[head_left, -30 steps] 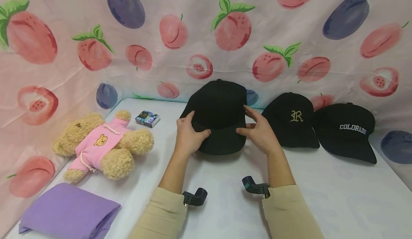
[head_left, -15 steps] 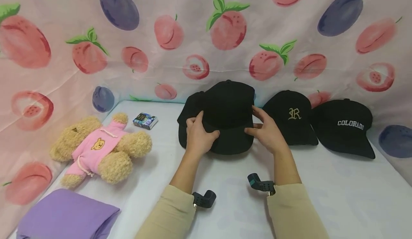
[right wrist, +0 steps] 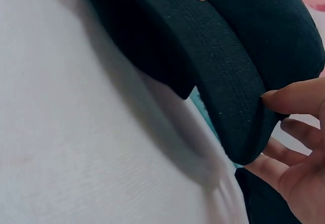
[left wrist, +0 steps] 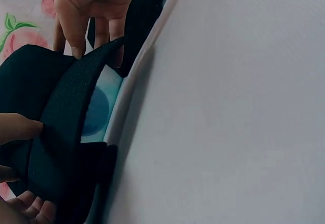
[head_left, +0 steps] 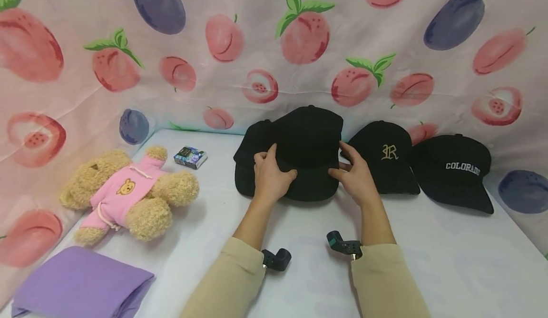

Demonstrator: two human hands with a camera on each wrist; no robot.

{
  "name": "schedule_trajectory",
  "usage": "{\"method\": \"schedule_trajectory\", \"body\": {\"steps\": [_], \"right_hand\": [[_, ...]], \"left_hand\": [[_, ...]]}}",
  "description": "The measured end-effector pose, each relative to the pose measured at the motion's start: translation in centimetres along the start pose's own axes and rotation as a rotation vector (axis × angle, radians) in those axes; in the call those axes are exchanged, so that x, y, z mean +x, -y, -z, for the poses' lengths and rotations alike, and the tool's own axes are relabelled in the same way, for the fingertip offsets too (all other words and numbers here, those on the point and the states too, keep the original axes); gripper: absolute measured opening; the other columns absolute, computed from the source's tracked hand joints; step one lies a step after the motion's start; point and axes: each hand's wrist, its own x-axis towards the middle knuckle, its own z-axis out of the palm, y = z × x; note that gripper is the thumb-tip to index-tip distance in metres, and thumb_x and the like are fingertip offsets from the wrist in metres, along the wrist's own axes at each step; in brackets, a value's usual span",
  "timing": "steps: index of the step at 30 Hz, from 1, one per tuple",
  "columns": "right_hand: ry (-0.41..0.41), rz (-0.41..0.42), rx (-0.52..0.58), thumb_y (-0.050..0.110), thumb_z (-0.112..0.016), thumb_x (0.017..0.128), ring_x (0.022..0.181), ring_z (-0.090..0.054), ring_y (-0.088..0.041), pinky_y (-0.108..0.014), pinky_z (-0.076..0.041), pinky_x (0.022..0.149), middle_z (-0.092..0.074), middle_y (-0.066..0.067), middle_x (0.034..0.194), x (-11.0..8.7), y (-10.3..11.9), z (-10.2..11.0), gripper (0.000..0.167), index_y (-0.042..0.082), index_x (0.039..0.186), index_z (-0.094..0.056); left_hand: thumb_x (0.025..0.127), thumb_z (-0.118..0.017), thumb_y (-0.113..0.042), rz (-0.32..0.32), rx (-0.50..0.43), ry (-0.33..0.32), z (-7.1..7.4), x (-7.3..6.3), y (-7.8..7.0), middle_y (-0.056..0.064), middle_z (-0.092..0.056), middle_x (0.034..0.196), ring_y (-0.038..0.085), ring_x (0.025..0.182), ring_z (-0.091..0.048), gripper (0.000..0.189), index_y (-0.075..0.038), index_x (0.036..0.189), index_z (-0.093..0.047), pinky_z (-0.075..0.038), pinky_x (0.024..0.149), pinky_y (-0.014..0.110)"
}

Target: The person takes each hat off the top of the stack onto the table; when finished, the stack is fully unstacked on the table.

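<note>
A plain black baseball cap [head_left: 309, 137] is held between both hands at the middle of the head view, its brim facing me. My left hand [head_left: 273, 177] grips the brim's left side, thumb on top and fingers beneath. On the opposite side, my right hand [head_left: 354, 177] pinches the brim edge; its thumb presses the top in the right wrist view, where the same cap [right wrist: 223, 66] shows close up. Behind the held cap, to the left, another black cap [head_left: 247, 165] is partly hidden. The brim hangs close over the white table [head_left: 308, 261], casting a shadow.
To the right stand a black cap with a gold R [head_left: 383, 165] and a black COLORADO cap [head_left: 455, 170]. On the left lie a teddy bear [head_left: 130, 192] in pink, a small patterned box [head_left: 190, 157] and a folded purple cloth [head_left: 81, 282]. A fruit-print curtain [head_left: 205, 94] hangs behind.
Both hands have shifted the held cap to the right, uncovering more of the cap behind it on the left. The grip looks the same throughout; the head view has turned slightly.
</note>
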Motion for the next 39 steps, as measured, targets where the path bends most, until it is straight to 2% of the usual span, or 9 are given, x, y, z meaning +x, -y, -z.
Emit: {"method": "schedule_trajectory", "body": {"steps": [10, 16, 21, 25, 32, 36, 39], "right_hand": [[-0.05, 0.019, 0.013, 0.003, -0.066, 0.093, 0.145, -0.047, -0.037, -0.051, -0.042, 0.116, -0.03, -0.01, 0.169, 0.0, -1.2, 0.3, 0.083, 0.016, 0.165, -0.026], [-0.077, -0.012, 0.007, 0.005, -0.067, 0.093, 0.147, -0.044, -0.036, -0.051, -0.042, 0.116, -0.028, -0.007, 0.171, 0.0, -1.3, 0.7, 0.083, 0.017, 0.165, -0.026], [-0.095, -0.046, -0.021, 0.005, -0.067, 0.093, 0.147, -0.043, -0.037, -0.051, -0.044, 0.113, -0.028, -0.007, 0.171, -0.1, -1.5, 1.3, 0.083, 0.017, 0.165, -0.027], [-0.117, -0.064, -0.034, 0.005, -0.067, 0.093, 0.147, -0.043, -0.037, -0.052, -0.045, 0.111, -0.027, -0.007, 0.171, -0.2, -1.6, 1.7, 0.084, 0.018, 0.165, -0.027], [-0.166, -0.081, -0.033, 0.002, -0.066, 0.094, 0.149, -0.041, -0.038, -0.051, -0.037, 0.12, -0.027, -0.008, 0.171, -0.3, -2.0, 2.1, 0.082, 0.016, 0.165, -0.028], [-0.199, -0.078, -0.042, -0.001, -0.064, 0.094, 0.149, -0.04, -0.04, -0.05, -0.035, 0.122, -0.028, -0.01, 0.17, -0.2, -2.0, 2.3, 0.079, 0.014, 0.164, -0.03], [-0.208, -0.084, -0.049, -0.003, -0.062, 0.093, 0.149, -0.039, -0.041, -0.051, -0.034, 0.122, -0.028, -0.011, 0.17, -0.2, -2.0, 2.4, 0.079, 0.013, 0.164, -0.03]], "left_hand": [[0.086, -0.08, -0.016, 0.001, 0.047, 0.001, -1.3, 0.5, -0.7, 0.02, -0.037, 0.147, 0.038, 0.13, -0.043, 0.086, -0.013, 0.161, -0.037, -0.044, 0.109, 0.05], [0.087, -0.08, -0.015, -0.01, 0.054, 0.027, -1.7, 0.8, -0.8, 0.019, -0.036, 0.148, 0.037, 0.133, -0.041, 0.086, -0.014, 0.161, -0.037, -0.044, 0.11, 0.049], [0.088, -0.079, -0.014, -0.01, 0.04, 0.101, -1.9, 1.0, -0.8, 0.019, -0.034, 0.151, 0.036, 0.136, -0.04, 0.087, -0.014, 0.163, -0.033, -0.041, 0.114, 0.047], [0.089, -0.078, -0.015, -0.037, 0.012, 0.177, -1.9, 1.2, -0.6, 0.02, -0.032, 0.155, 0.036, 0.14, -0.038, 0.089, -0.012, 0.164, -0.029, -0.038, 0.118, 0.047], [0.091, -0.077, -0.022, -0.089, -0.016, 0.319, -2.0, 1.7, 0.3, 0.019, -0.028, 0.162, 0.034, 0.148, -0.036, 0.091, -0.014, 0.165, -0.025, -0.036, 0.121, 0.048], [0.091, -0.075, -0.027, -0.117, -0.045, 0.374, -2.1, 2.0, 1.1, 0.017, -0.028, 0.165, 0.032, 0.151, -0.034, 0.09, -0.014, 0.165, -0.026, -0.032, 0.123, 0.05], [0.091, -0.075, -0.03, -0.109, -0.09, 0.407, -2.1, 2.0, 1.4, 0.015, -0.026, 0.167, 0.032, 0.153, -0.032, 0.09, -0.015, 0.165, -0.026, -0.03, 0.124, 0.052]]}}
